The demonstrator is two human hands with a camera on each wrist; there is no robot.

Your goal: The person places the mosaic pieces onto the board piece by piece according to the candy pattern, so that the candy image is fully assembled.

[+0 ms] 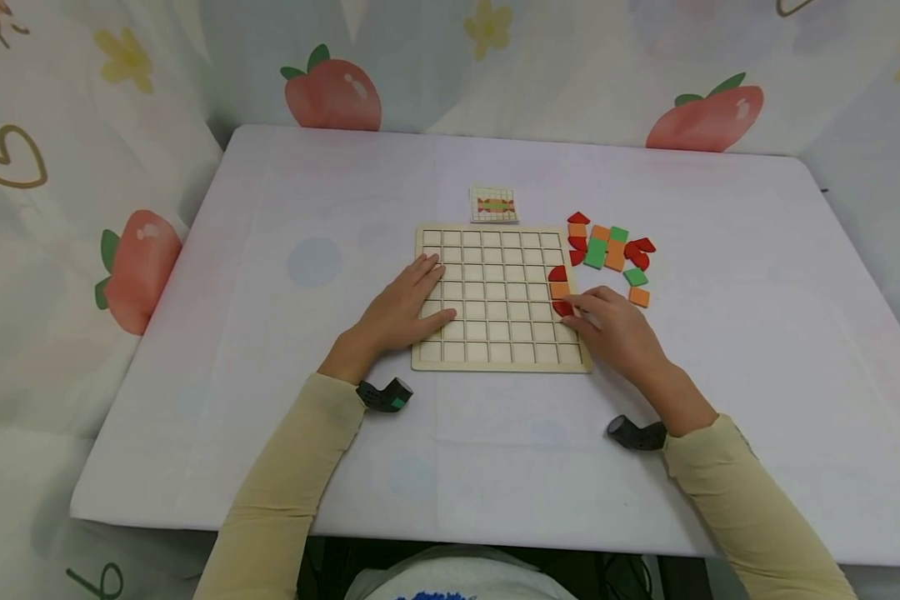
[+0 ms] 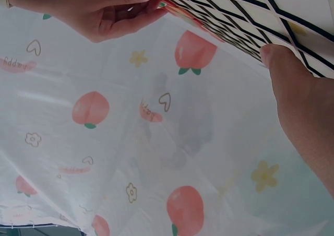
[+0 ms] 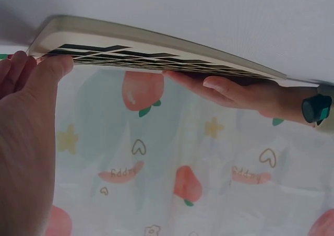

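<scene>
A wooden grid board (image 1: 495, 333) lies mid-table. My left hand (image 1: 433, 290) rests flat on its left edge, fingers spread over the cells. My right hand (image 1: 576, 312) is at the board's right edge, fingertips gathered on a red piece (image 1: 562, 307) in the rightmost column. Above that piece sit an orange square (image 1: 559, 290) and a red quarter-round (image 1: 557, 273). In the left wrist view the right hand (image 2: 115, 11) meets the board (image 2: 250, 16) with thumb and fingers together. The right wrist view shows the board's underside (image 3: 146, 56) and the left hand (image 3: 235, 90).
Several loose red, orange and green tiles (image 1: 611, 246) lie right of the board. A small pattern card (image 1: 493, 205) sits just behind it. The white table (image 1: 270, 208) is ringed by a peach-print curtain (image 1: 333, 92). Wrist cameras (image 1: 386, 396) stick out near both sleeves.
</scene>
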